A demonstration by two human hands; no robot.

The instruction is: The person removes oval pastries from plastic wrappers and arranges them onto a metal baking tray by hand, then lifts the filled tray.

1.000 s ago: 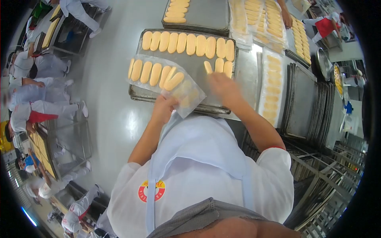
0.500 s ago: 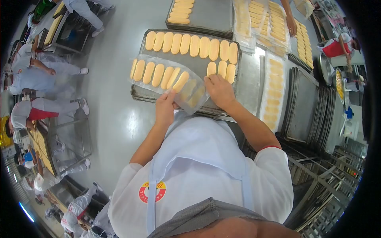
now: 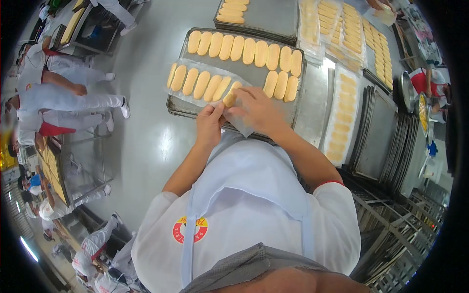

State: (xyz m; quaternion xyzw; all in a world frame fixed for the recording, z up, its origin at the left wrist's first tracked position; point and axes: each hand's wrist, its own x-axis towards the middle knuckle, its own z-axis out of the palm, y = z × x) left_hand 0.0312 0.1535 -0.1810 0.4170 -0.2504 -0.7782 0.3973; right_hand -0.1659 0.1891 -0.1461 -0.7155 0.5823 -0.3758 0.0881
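Observation:
My left hand pinches the near edge of a translucent sheet on the dark tray. Several oblong yellow pastries lie in a row on this sheet. Just right of it, my right hand is blurred, its fingers curled at one pastry at the row's end, and the sheet's loose part hangs below. A long row of pastries lies along the tray's far side, with a few at its right.
Another tray with pastries stands beyond. To the right are wrapped pastries, a covered strip of pastries and upright dark trays. Co-workers stand at the left; one person is at the far right.
My right hand has moved left from the pastries at the tray's right to the sheet's end pastry. The sheet's right part is now folded or lifted. The view has shifted slightly.

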